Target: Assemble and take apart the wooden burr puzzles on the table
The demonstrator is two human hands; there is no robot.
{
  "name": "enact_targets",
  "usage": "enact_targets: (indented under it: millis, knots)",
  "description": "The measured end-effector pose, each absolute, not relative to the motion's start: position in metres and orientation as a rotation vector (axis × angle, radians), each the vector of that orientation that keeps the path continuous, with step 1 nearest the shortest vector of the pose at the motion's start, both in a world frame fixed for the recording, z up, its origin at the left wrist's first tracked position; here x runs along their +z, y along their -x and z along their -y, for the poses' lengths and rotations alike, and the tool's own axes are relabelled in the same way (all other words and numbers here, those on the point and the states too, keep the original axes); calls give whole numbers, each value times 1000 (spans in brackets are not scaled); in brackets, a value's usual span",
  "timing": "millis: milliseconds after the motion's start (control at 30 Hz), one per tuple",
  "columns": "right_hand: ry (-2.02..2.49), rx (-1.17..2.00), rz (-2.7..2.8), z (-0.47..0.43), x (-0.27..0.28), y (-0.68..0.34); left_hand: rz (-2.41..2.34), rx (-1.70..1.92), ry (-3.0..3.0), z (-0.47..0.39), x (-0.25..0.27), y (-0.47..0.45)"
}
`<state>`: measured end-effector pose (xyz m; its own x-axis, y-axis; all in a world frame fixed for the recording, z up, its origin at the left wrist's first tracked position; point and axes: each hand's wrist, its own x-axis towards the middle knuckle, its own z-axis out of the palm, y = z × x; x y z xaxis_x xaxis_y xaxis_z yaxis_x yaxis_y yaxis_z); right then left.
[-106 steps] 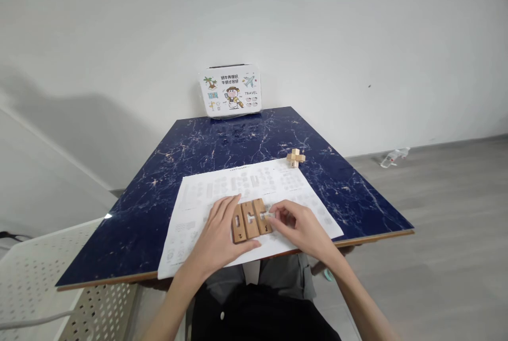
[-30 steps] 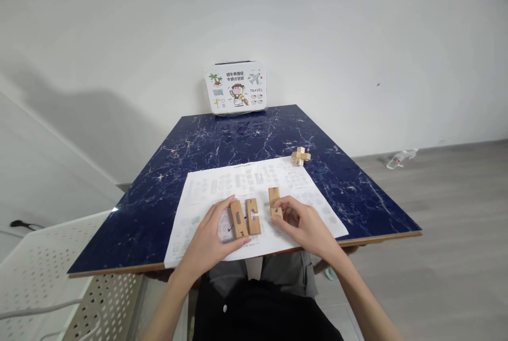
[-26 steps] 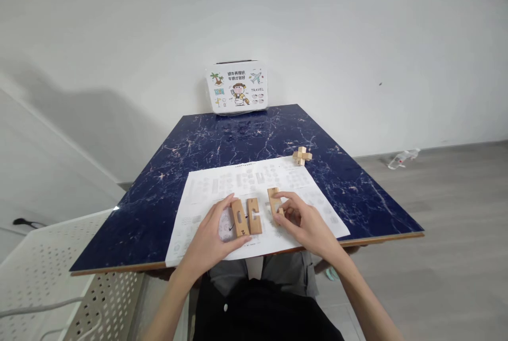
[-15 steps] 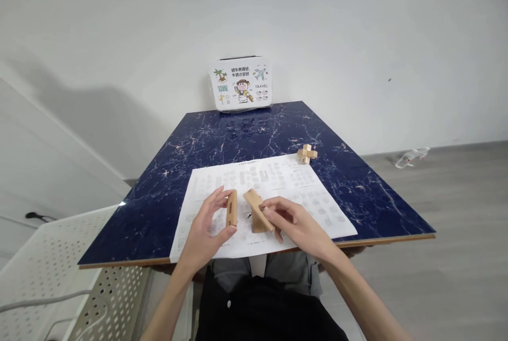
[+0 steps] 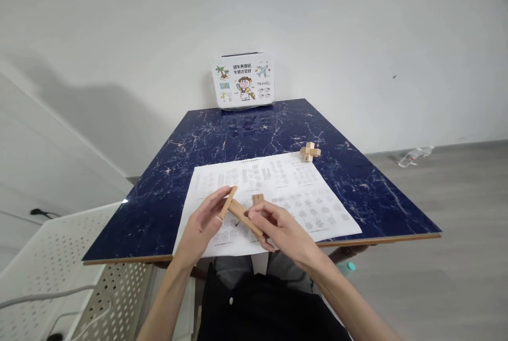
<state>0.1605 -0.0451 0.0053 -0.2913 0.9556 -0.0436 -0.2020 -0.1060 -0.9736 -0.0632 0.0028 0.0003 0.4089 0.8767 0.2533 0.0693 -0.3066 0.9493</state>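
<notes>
My left hand [image 5: 205, 224] is closed on a flat wooden puzzle piece [image 5: 227, 202], held on edge between thumb and fingers. Slanting beside it, a longer wooden puzzle bar [image 5: 243, 215] is gripped by my right hand [image 5: 278, 224]. The bar's upper left end meets or nearly meets the left piece; whether they touch I cannot tell. Behind my right fingers, another wooden piece [image 5: 257, 198] shows only its top end. Both hands are above a printed sheet [image 5: 222, 174] of small grey diagrams. An assembled wooden cross-shaped puzzle [image 5: 310, 151] sits at the sheet's far right corner.
The dark blue marbled table [image 5: 222, 137] carries a white cartoon-printed box [image 5: 244, 81] at its back edge, by the wall. A white perforated cabinet [image 5: 59, 256] with a cable stands at the left. Some clear plastic [image 5: 415, 156] lies on the floor to the right.
The right hand's bar has moved left, its end now at the left piece. My left hand has turned its piece, showing a thinner side. The view has shifted slightly.
</notes>
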Motion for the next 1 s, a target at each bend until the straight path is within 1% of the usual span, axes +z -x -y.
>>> enact_targets:
  millis: [333, 533, 733, 1000]
  knots:
    - [904, 1649, 1191, 48, 9, -166, -669, 895, -1600, -4, 0, 69]
    - [904, 1576, 1140, 48, 1, -161, -664, 960, -1631, -2, 3, 65]
    - [1013, 1368, 1131, 50, -7, -155, -701, 967, -1664, 0, 8, 60]
    - [803, 1655, 829, 57, -1, -156, -679, 1083, -1595, -1, 1, 60]
